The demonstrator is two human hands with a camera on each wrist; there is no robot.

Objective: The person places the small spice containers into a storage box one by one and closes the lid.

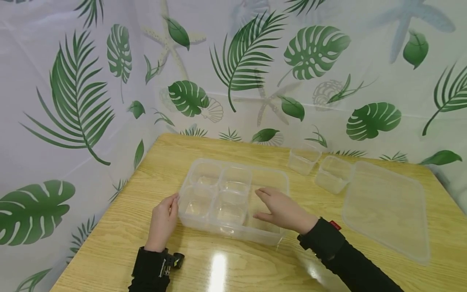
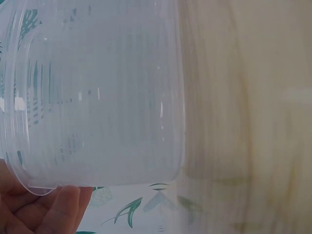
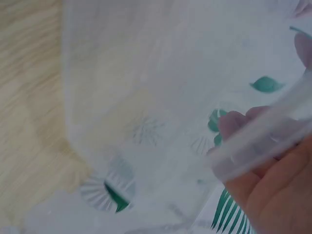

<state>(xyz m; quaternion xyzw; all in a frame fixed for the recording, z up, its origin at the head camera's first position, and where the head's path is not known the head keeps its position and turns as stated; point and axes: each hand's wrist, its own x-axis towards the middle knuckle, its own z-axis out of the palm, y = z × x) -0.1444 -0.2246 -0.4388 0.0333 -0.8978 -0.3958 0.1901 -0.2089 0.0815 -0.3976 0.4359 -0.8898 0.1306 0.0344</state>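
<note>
A large clear plastic container stands on the wooden table, with several small clear boxes set side by side in its left part. My left hand holds the container's left end, fingers at its rim. In the left wrist view, curled fingers touch the container's rim beside its cloudy wall. Over the container's right part is my right hand, thumb and fingers apart. A blurred translucent strip crosses in front of the right hand in the right wrist view.
Two more small clear boxes, one at the back edge and one nearer, stand right of the container. A large translucent lid lies at the table's right side. A leaf-patterned cloth hangs behind and left of the table.
</note>
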